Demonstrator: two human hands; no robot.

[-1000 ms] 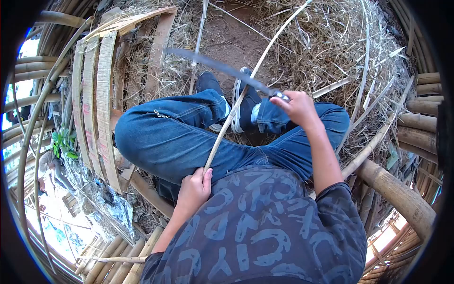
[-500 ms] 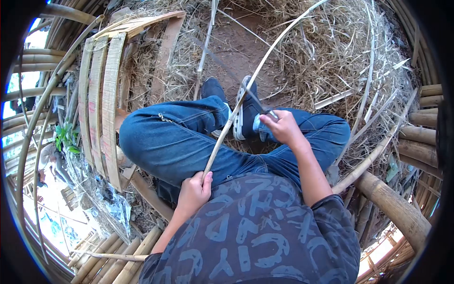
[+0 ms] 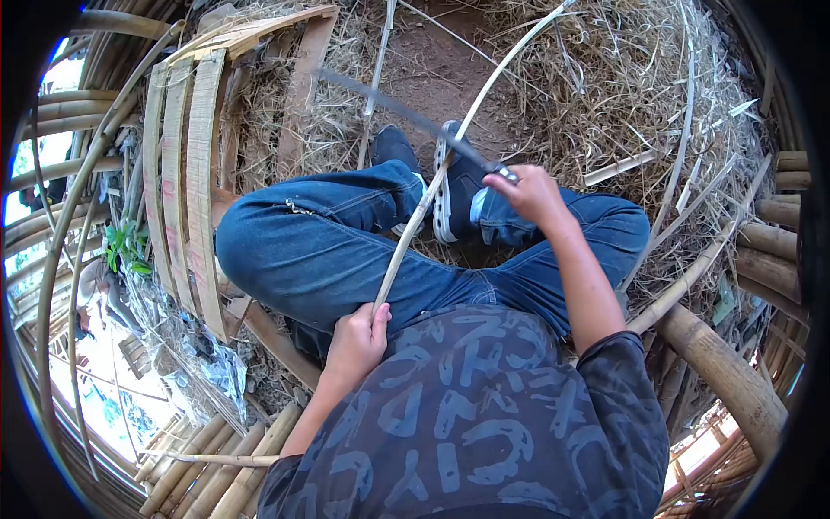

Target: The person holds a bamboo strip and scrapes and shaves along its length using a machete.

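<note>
A long, thin, pale strip (image 3: 399, 251) curves from my lap up past my shoes to the top edge. Its near end is gripped in my left hand (image 3: 360, 336), low over my thigh. My right hand (image 3: 534, 194) is closed round the dark handle of a long-bladed knife (image 3: 405, 112). The blade points up and to the left and crosses over the strip near my shoes. Whether it touches the strip cannot be told.
A slatted wooden crate (image 3: 201, 147) stands at the left. Dry straw (image 3: 596, 86) covers the ground beyond my feet. A thick bamboo pole (image 3: 722, 368) lies at the right. At the far left, beyond the bamboo wall, a person (image 3: 97, 285) is partly visible.
The knife and my right hand moved down toward me, then back up and away, with the blade shifting along the strip. My left hand kept its hold.
</note>
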